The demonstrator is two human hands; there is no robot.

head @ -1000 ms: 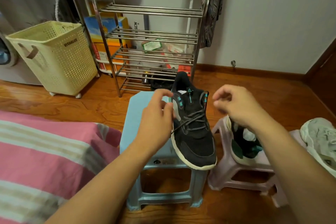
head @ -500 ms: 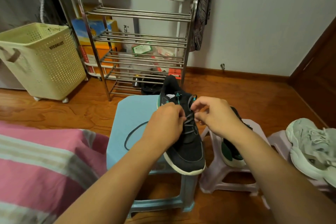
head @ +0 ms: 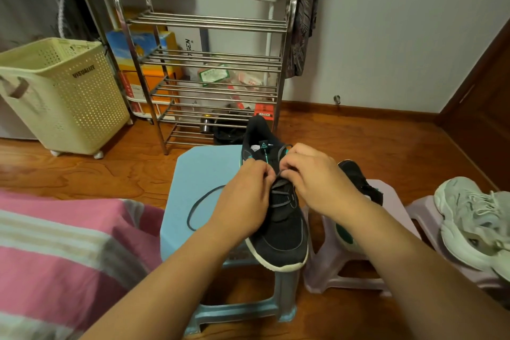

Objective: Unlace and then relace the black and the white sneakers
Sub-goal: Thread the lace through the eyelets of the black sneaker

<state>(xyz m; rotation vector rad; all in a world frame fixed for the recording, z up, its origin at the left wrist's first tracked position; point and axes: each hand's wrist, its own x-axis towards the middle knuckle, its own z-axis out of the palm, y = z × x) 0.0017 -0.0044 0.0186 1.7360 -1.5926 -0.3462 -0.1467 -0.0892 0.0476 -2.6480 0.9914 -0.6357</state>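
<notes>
A black sneaker [head: 278,234] with teal trim stands on a light blue stool [head: 198,174], toe toward me. Both hands work at its upper eyelets. My left hand [head: 245,201] pinches the dark lace [head: 280,174] on the left side of the tongue. My right hand [head: 314,176] pinches the same lace from the right, near the top eyelet. A loose loop of lace [head: 201,205] trails over the stool top to the left. A second black sneaker [head: 358,179] lies on a lilac stool [head: 331,265] behind my right forearm. A white sneaker [head: 474,221] rests at far right.
A metal shoe rack [head: 207,69] stands against the wall behind the stools. A cream laundry basket [head: 63,96] sits at left. A pink striped blanket [head: 63,251] covers the lower left. Another lilac stool [head: 422,212] carries the white sneaker. Wooden floor surrounds the stools.
A second ago my hands were apart above the shoe with the lace pulled out. They have closed in together at the upper eyelets, and a lace loop now lies on the stool.
</notes>
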